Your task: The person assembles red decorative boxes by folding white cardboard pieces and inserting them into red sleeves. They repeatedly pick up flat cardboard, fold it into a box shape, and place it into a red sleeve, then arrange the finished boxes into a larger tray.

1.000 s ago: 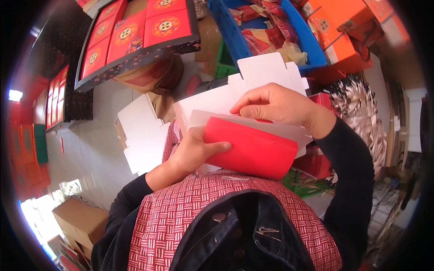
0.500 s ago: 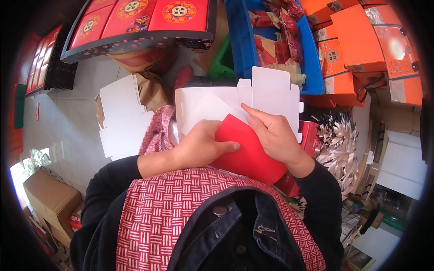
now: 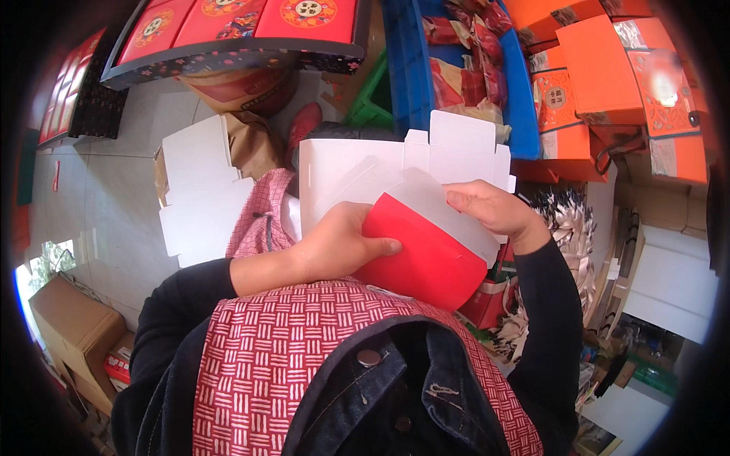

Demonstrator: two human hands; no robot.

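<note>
In front of my chest is a folded cardboard sheet (image 3: 426, 254), glossy red on the near panel. My left hand (image 3: 338, 243) grips its left side, the thumb lying on the red face. A pale grey-white panel (image 3: 437, 201) stands up behind the red one, and my right hand (image 3: 494, 209) pinches its right edge. Part of the right fingers is hidden behind that panel. Beyond both hands, a flat white box blank (image 3: 350, 159) with notched flaps is partly covered by the folded sheet.
Another white blank (image 3: 198, 167) lies at left beside a red-patterned cloth (image 3: 262, 216). Ahead, a blue crate (image 3: 407, 68) holds wrapped packets, next to a dark tray (image 3: 228, 64) of red boxes. Orange boxes (image 3: 597, 72) are stacked at right, above bundled ribbon ties (image 3: 574, 239).
My right hand has moved right, drawing the pale panel away from the red one and opening a wider gap. The left hand keeps its hold in nearly the same place.
</note>
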